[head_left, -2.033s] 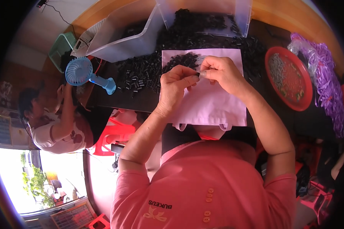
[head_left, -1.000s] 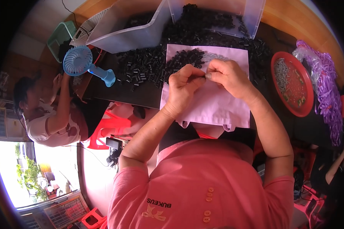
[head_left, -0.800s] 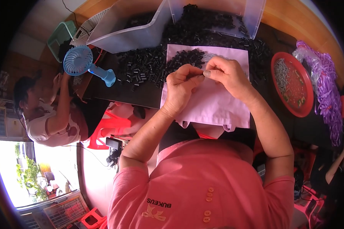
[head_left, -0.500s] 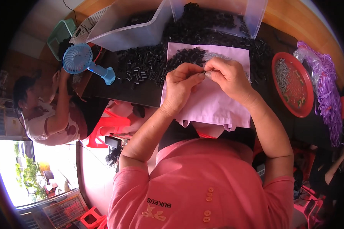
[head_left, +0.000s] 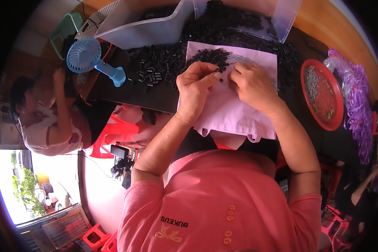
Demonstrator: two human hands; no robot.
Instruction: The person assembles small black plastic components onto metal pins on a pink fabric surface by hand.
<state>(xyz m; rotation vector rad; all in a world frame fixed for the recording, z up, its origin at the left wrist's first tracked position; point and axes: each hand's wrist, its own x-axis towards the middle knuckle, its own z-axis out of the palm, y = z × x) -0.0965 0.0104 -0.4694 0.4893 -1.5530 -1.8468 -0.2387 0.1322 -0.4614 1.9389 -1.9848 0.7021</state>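
Between the thumb and forefinger of my left hand (head_left: 193, 90) is a small black cylindrical piece (head_left: 221, 79), partly covered by the fingertips. My right hand (head_left: 256, 88) is apart from it, fingers curled down by a heap of small thin grey metal pieces (head_left: 238, 59); whether it pinches one is hidden. Both hands are over a pink cloth bag (head_left: 227, 113) lying flat, its handle loops toward me. Beside the grey heap on the bag is a pile of small black tubular pieces (head_left: 203, 56).
Loose black pieces (head_left: 155, 69) cover the dark table around the bag. Clear plastic bins (head_left: 143, 35) stand behind. A blue handheld fan (head_left: 85, 55) is left; a red tray (head_left: 329, 117) with grey pieces and purple ribbons (head_left: 360, 113) are right. Another person (head_left: 56, 122) sits at left.
My hands, which met fingertip to fingertip, have separated. The right one has moved up to the grey pieces, while the left keeps a black piece. The view has shifted slightly.
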